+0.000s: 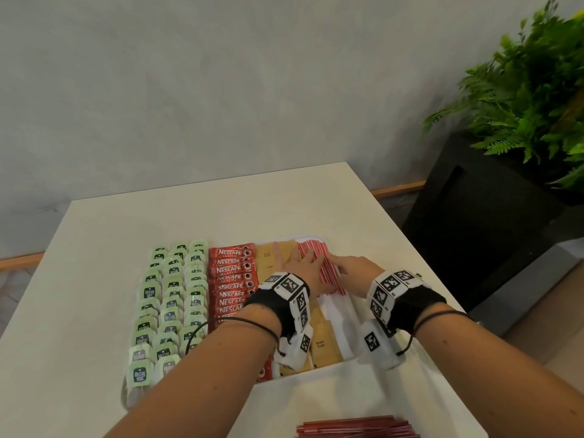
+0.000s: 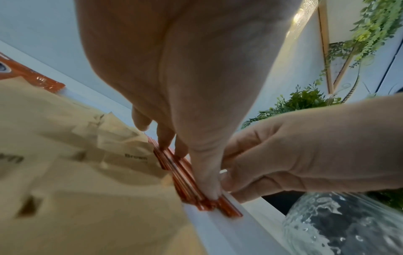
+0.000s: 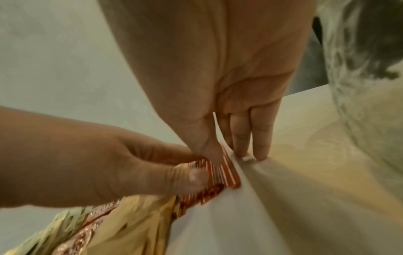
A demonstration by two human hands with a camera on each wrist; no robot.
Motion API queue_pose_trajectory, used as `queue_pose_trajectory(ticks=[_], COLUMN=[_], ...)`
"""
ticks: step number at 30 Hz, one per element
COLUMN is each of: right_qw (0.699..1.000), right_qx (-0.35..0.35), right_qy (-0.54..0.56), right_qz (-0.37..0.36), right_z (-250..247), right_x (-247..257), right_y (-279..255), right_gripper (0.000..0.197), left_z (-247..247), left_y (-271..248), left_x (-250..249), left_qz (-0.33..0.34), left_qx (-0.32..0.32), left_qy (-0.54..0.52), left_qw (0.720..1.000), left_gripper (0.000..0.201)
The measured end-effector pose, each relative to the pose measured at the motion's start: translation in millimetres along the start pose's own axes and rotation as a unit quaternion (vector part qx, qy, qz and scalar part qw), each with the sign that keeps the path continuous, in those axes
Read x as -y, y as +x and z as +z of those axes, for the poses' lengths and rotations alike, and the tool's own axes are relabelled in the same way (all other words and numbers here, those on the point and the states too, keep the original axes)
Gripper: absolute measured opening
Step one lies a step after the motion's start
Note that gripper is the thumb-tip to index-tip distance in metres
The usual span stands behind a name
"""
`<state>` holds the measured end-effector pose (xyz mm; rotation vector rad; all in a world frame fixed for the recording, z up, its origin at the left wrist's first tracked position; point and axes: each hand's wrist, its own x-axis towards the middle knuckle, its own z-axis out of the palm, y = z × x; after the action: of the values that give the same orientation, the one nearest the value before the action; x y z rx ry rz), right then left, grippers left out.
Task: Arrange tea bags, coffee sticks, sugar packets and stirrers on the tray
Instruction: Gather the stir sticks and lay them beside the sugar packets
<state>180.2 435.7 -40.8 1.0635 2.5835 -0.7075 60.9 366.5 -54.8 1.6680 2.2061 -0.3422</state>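
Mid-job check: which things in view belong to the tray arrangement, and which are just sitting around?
Part of the job: tray; tea bags; coffee sticks; sugar packets; stirrers under both hands, left hand and right hand; spare stirrers at the table's near edge.

Just around: table; potted plant; black planter.

Bare tray floor near the stirrers, hemmed by sugar packets and rim.

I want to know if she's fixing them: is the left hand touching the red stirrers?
Touching. The left wrist view shows the left hand with its fingertips pressing on the red stirrers.
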Motion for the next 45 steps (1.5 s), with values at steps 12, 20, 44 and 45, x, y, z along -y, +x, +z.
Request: queue_pose_trajectory(ticks=[12, 20, 44, 45], right_qw=[0.996, 0.997, 0.997, 0.997], right_qx=[0.015, -0.009, -0.008, -0.006], right_qy=[-0.088, -0.068, -0.079, -0.076], right_qz=[0.006, 0.027, 0.025, 0.025], right_z=[-7.2, -6.4, -3.4, -3.8], right_x=[2.9, 5.7, 0.3, -0.5], right_y=[8.3, 12.7, 20.3, 20.6], right_gripper=[0.069, 0.092, 0.110, 0.112], left_z=[10.8, 4.6, -0.4, -0.9], left_y=[9.5, 8.3, 10.6, 10.6], left_x=[9.2, 12.3, 4.7, 4.9], left_qz=[0.015, 0.000, -0.047, -0.050], left_qx=[-0.002, -0.008, 0.019, 0.022], left_qy=[-0.062, -0.062, 0.013, 0.015], left_qw=[0.998, 0.998, 0.999, 0.998], left_gripper=[0.114, 0.118, 0.115, 0.114])
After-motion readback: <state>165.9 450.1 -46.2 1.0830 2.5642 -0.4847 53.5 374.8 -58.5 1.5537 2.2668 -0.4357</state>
